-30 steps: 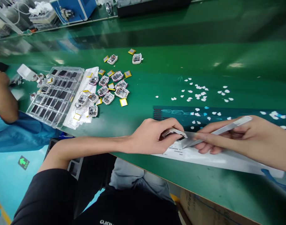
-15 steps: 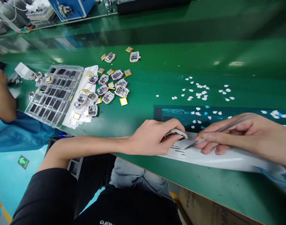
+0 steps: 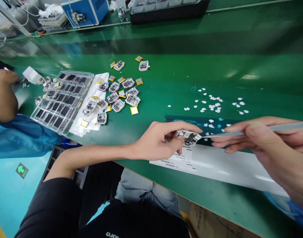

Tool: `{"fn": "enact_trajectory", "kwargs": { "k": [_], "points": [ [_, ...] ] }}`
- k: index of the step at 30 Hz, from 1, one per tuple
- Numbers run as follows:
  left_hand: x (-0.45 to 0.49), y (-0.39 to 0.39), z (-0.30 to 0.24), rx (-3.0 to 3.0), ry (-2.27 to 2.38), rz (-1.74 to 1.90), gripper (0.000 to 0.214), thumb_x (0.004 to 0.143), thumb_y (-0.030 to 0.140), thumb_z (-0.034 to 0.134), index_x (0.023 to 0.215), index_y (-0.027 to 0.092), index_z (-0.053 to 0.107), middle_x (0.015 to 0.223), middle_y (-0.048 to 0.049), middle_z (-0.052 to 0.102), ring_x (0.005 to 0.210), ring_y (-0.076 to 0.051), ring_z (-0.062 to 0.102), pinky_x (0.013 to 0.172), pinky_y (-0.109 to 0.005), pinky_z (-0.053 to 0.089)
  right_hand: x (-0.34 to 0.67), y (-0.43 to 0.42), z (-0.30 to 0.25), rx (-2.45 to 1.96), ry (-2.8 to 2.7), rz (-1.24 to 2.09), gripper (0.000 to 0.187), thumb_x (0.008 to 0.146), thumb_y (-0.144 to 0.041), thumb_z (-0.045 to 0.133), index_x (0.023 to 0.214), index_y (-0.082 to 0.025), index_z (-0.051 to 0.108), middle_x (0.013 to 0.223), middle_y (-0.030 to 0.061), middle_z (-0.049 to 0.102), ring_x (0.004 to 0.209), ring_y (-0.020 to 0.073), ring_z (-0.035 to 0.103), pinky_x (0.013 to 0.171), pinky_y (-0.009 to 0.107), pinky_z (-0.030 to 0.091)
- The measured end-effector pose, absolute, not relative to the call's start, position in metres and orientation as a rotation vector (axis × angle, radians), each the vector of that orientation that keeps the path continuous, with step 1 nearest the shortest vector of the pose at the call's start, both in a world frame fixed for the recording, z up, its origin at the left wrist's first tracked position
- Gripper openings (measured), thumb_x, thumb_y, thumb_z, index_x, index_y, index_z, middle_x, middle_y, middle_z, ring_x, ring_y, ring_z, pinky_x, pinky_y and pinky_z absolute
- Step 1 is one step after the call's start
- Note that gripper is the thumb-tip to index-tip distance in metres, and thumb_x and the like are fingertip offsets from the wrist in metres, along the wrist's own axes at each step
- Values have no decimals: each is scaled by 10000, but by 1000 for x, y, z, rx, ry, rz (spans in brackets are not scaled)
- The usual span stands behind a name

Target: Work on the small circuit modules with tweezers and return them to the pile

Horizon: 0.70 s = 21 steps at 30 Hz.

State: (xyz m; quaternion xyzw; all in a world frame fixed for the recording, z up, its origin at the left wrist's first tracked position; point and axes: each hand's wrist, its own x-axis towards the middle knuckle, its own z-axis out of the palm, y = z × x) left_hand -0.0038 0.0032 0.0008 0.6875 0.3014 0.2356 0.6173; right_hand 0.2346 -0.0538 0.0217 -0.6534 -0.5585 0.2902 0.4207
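My left hand is closed on a white watch-like housing, its circuit board facing up. In my right hand is a pair of metal tweezers, held almost level. The tip of the tweezers meets the right end of the housing; whether something tiny sits in the tip I cannot tell. Beneath both hands lies a long white label sheet with small printed labels at its left part. Behind it is a dark blue-green film strip with white stickers on it, partly hidden by my hands.
Small white stickers lie scattered on the green bench. Several open housings with yellow-edged batteries are at left, beside a clear compartment tray. Another person's hand is at far left. A blue box stands behind.
The housing has been turned board-up and lifted from the sheet. My right hand's tweezers rose from the labels to the housing's edge. The camera view shifted slightly.
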Motion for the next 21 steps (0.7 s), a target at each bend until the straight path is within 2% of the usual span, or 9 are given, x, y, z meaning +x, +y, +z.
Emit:
{"fn": "enact_trajectory", "kwargs": {
  "k": [4,9,21],
  "points": [
    [-5,6,-1,1413,593,474,474,791,125,568,1251,161,678,777,-9,673,656,-151,654,603,-280,535,218,-56,32,-1635,-1520,700,429,989,-619,637,677,-370,794,808,26,799,753,206,777,763,368,701],
    [-3,1,-5,1391,547,473,476,776,135,605,1250,164,649,769,4,645,649,-141,634,578,-263,513,216,-53,26,-1559,-1654,663,403,1032,-516,606,691,-411,795,748,-14,784,858,203,796,728,321,695],
    [-2,-5,-5,1338,568,461,481,771,126,605,1249,153,649,768,12,609,645,-130,615,582,-257,513,221,-55,15,-1602,-1551,699,388,1010,-572,640,706,-396,804,763,-8,789,864,196,793,781,315,707]
  ]
}}
